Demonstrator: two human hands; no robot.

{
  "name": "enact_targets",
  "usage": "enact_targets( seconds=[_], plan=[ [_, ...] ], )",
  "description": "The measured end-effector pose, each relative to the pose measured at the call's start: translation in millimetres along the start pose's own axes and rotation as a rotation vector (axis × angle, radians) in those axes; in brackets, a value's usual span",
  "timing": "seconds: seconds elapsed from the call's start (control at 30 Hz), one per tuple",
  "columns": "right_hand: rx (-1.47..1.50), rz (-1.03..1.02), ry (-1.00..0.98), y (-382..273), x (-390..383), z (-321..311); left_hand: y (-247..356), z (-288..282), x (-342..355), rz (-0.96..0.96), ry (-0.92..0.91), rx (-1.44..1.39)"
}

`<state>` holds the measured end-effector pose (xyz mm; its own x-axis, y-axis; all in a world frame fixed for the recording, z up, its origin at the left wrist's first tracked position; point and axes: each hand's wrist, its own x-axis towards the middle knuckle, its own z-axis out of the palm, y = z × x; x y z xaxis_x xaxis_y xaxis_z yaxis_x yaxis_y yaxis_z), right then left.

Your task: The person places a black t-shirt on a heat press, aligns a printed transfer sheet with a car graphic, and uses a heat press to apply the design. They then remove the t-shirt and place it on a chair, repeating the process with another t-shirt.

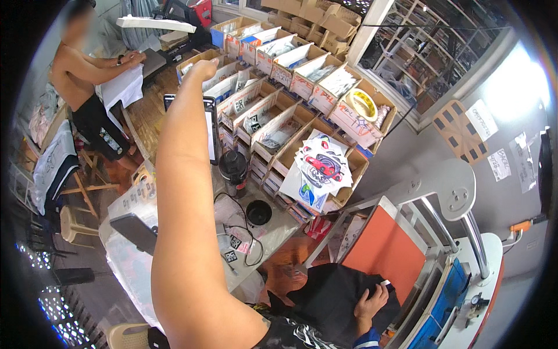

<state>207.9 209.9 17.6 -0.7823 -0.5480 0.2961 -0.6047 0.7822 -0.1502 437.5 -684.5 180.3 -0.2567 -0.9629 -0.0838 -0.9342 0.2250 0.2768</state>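
Lower right of centre: black cloth (325,294), long axis roughly level across the frame, rounded end toward the right, overlapping in view the lower end of an orange board (386,247). On it, right hand (372,302), palm down, fingers loosely curved and spread, pointing up and right; white tag (385,283) by the fingertips. Upper left of centre: left hand (204,70) at arm's stretch over rows of cardboard boxes (302,86); whether gripping anything, cannot tell. Mid-frame: dark jar (233,167); farther right, pile of stickers (322,168). Upper left: co-worker (81,72) beside a white cloth (125,87).
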Motion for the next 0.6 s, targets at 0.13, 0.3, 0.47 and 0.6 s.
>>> enact_targets(
  seconds=[0.13, 0.3, 0.47, 0.6],
  plan=[
    [-0.027, -0.023, -0.019, 7, -4, 6, 11, -13, -3, 0.089, -0.136, -0.009],
    [-0.015, -0.039, -0.026, 10, -1, 9, 6, -8, 29, 0.072, -0.216, -0.002],
    [-0.017, -0.010, -0.036, 5, 0, 8, 0, -24, 6, 0.057, -0.115, -0.007],
    [-0.011, -0.014, -0.038, 9, 0, 10, -20, -34, -9, -0.084, -0.270, -0.462]
  ],
)
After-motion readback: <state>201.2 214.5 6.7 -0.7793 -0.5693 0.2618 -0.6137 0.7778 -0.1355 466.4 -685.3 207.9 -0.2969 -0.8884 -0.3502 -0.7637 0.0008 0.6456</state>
